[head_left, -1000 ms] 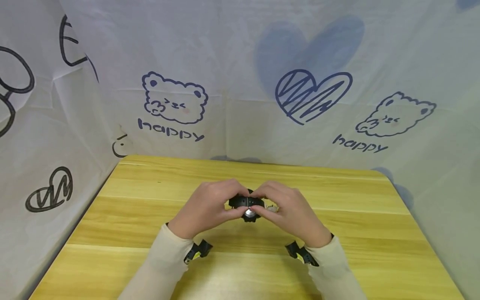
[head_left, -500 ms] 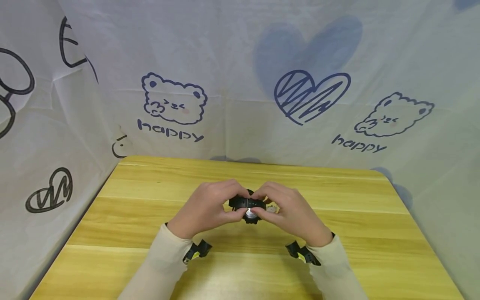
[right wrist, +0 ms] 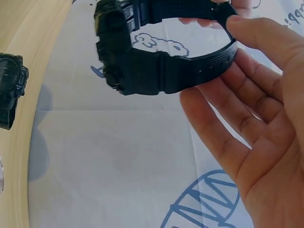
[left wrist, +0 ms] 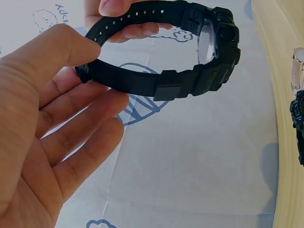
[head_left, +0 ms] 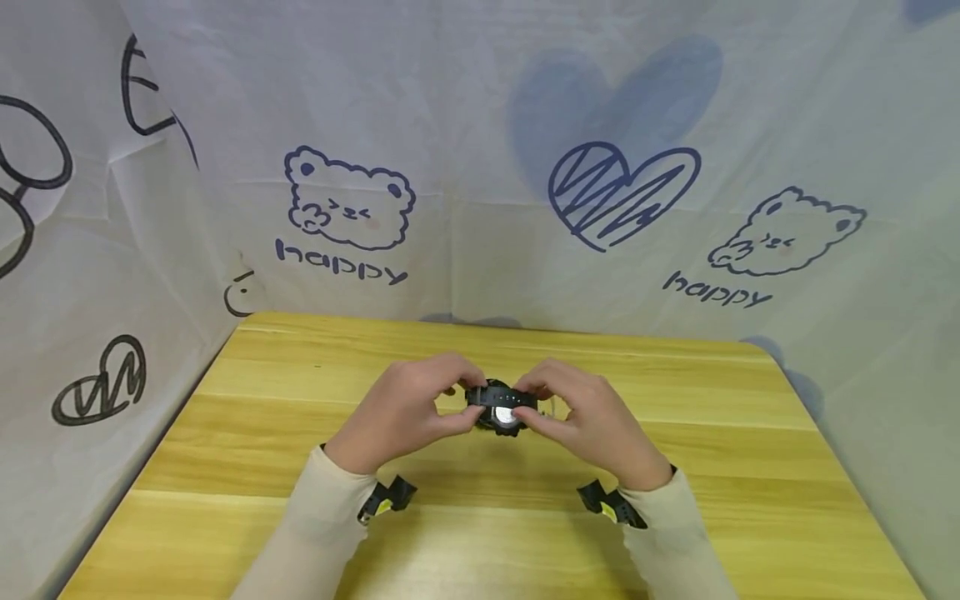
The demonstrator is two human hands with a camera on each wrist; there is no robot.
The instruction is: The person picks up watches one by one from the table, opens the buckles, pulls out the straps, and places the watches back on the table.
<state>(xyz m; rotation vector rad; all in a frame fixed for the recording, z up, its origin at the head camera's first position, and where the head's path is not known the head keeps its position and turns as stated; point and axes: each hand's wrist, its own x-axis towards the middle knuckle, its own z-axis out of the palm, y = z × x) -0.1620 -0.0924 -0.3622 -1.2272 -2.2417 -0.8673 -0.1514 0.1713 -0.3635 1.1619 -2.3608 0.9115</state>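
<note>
A black wristwatch (left wrist: 223, 45) with a chunky case and silver back is held up between both hands, its strap bent round into a loop. My left hand (head_left: 405, 408) pinches the buckle end of the strap between thumb and forefinger; its other fingers are spread in the left wrist view. Opposite it, my right hand (head_left: 588, 417) pinches the holed strap (left wrist: 137, 14) between thumb and fingers. In the head view the strap's row of holes faces up above the silver case back (head_left: 504, 414).
On the wooden table (head_left: 480, 533), a second black watch (right wrist: 9, 85) lies beyond the held one. Close by it in the left wrist view is a pale strap (left wrist: 298, 71). Printed white cloth (head_left: 480, 250) hangs behind the table and along its left side.
The hands have drawn slightly apart, the left one shifting left along the strap. More of the strap and its holes now shows between them, and the watch has tilted a little.
</note>
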